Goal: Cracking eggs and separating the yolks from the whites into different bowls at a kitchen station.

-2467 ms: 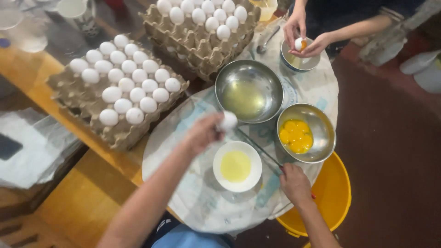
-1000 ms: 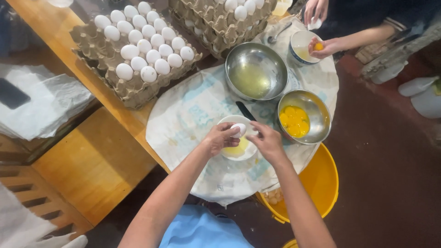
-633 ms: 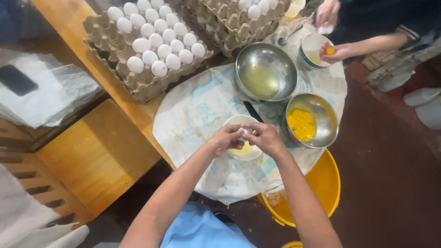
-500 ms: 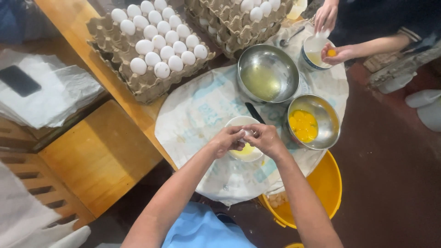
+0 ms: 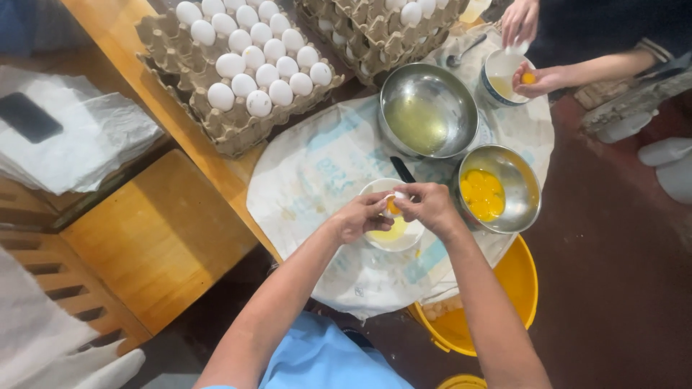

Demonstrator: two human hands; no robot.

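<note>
Here the cracked egg [image 5: 392, 204] is held just above the small white bowl [image 5: 393, 225], and this bowl is the landmark for all other places. The left hand [image 5: 358, 216] pinches one half of the shell and the right hand [image 5: 425, 207] pinches the other half, fingertips curled close together; an orange yolk shows between them. I cannot tell how wide the shell is opened.

In my judgement, the step is separating the yolk from the white. To do it well, the halves should stay directly over the bowl, tilted only a little, so the white runs down and the yolk does not slip out. The shell edges are sharp, so a gentle pass between the halves is safer for the yolk.

Just to the right of the white bowl stands a steel bowl with yolks [image 5: 499, 189], near enough for a short carry. Beyond the white bowl, further from the person, is a larger steel bowl with clear egg white [image 5: 427, 111]. Well beyond it, to the left, lies a carton tray of white eggs [image 5: 245, 65]. Far beyond on the right, another person's hands [image 5: 532, 75] hold a yolk over a blue-rimmed bowl [image 5: 502, 76]. Below the white bowl's right side a yellow bucket [image 5: 497, 302] stands.
</note>
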